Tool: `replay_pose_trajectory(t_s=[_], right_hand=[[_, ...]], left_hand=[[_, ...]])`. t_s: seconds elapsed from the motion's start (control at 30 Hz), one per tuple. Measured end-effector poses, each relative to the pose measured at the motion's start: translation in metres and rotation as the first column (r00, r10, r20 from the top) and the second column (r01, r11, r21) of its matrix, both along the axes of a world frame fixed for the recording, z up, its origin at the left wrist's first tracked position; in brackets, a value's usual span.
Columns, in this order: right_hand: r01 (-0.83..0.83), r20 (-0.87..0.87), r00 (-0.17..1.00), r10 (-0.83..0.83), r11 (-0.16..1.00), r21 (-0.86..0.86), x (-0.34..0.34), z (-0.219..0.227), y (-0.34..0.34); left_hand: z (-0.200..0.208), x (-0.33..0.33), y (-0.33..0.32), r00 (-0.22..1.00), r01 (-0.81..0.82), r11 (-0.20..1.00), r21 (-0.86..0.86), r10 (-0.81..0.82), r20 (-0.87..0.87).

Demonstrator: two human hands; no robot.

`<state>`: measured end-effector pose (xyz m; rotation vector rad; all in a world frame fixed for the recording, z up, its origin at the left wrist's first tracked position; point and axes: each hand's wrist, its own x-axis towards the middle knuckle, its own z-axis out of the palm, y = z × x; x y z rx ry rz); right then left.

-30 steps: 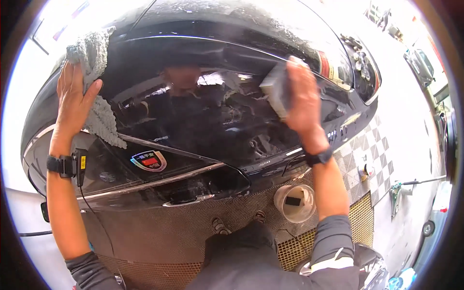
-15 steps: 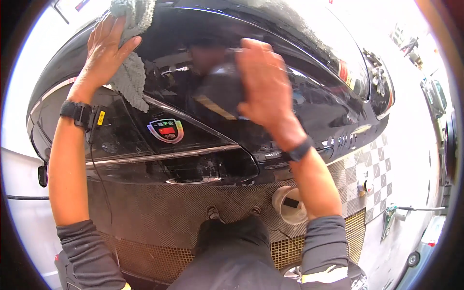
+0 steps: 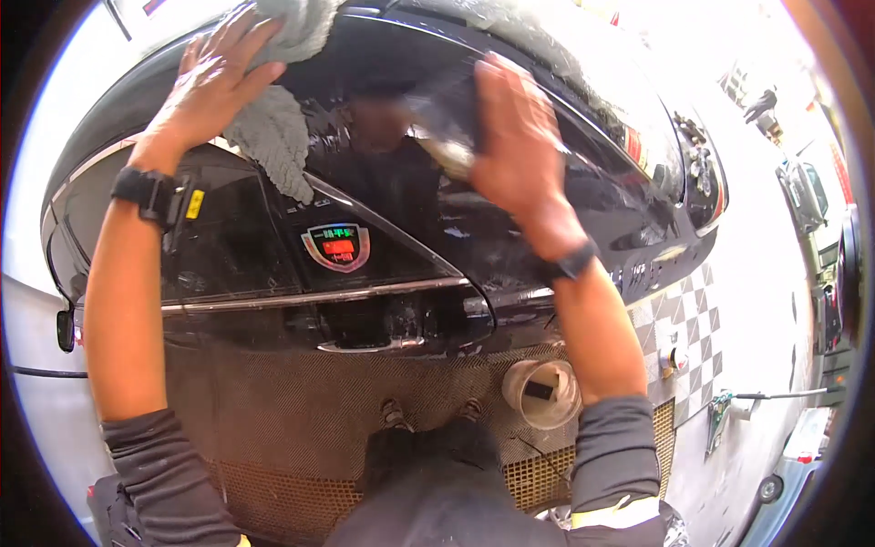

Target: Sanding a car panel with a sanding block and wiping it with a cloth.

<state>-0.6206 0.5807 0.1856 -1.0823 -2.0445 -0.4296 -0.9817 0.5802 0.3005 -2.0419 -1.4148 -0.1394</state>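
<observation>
"How are the two hands set?"

"The left hand [image 3: 211,96] lies with fingers apart and thumb out on a grey plush towel [image 3: 273,141]; I can't tell whether it pinches any fold. The right hand [image 3: 521,137] is partly curled around the near edge of a dark-topped sponge block [image 3: 447,105] and has hold of it, though blur hides how the fingers wrap."

"Where are towel and block?"

"Both on the black car [image 3: 392,178]. The towel drapes over the upper bodywork, its lower end by the side window [image 3: 219,232]; the block is apart from it, seemingly against the glossy rear panel."

"Why like that?"

"A spread palm probably stops the towel sliding on that curve and steadies the reach. The block's pale side faces the paint, likely so it can sit flat."

"Any containers?"

"A whitish bucket [image 3: 512,387] on the floor mat [image 3: 301,401], probably there for easy reach. Inside are a dark rectangular block [image 3: 538,390] and something pale, too indistinct to name. I can't tell if there's water."
</observation>
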Motion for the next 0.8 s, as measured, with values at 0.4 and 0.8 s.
replay_pose_trajectory(t_s=[0.4, 0.8], right_hand=[[-0.193, 0.044, 0.981, 0.190, 0.979, 0.062, -0.112, 0.061, 0.019], [-0.116, 0.123, 0.987, 0.104, 0.989, 0.093, -0.054, 0.043, 0.021]], left_hand=[[0.005, -0.065, 0.032, 0.975, -0.051, 0.998, 0.042, 0.041, 0.217], [0.001, -0.123, 0.044, 0.991, 0.018, 0.962, 0.274, -0.054, 0.125]])
